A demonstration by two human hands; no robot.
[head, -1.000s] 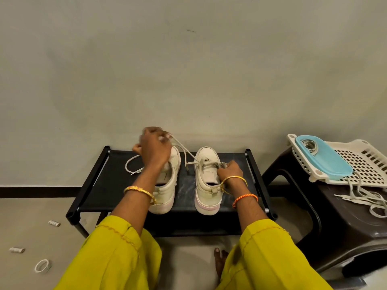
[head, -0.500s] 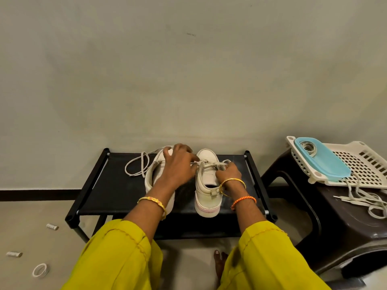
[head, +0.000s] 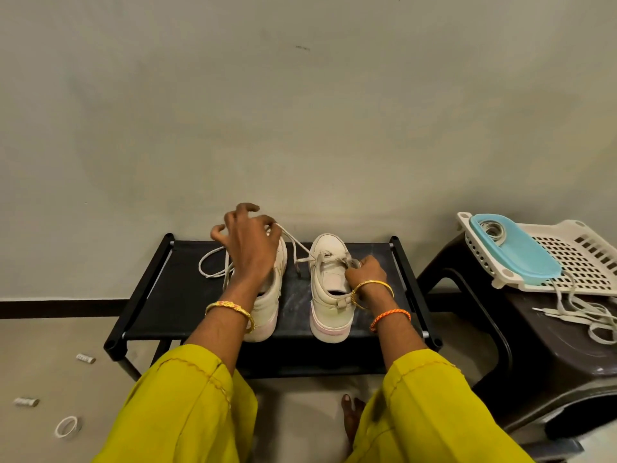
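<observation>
While your right hand (head: 364, 272) is pinching the eyelet edge of the shoe (head: 329, 295), steadying it on the bench (head: 187, 295), your left hand (head: 248, 242) is holding its lace (head: 295, 241) raised and taut, grip closed on it, likely to draw slack through.

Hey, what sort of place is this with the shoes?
Most likely a home, perhaps an entryway: a low black shoe rack holding white sneakers against a plain wall, a dark stool beside it carrying a white basket.
</observation>
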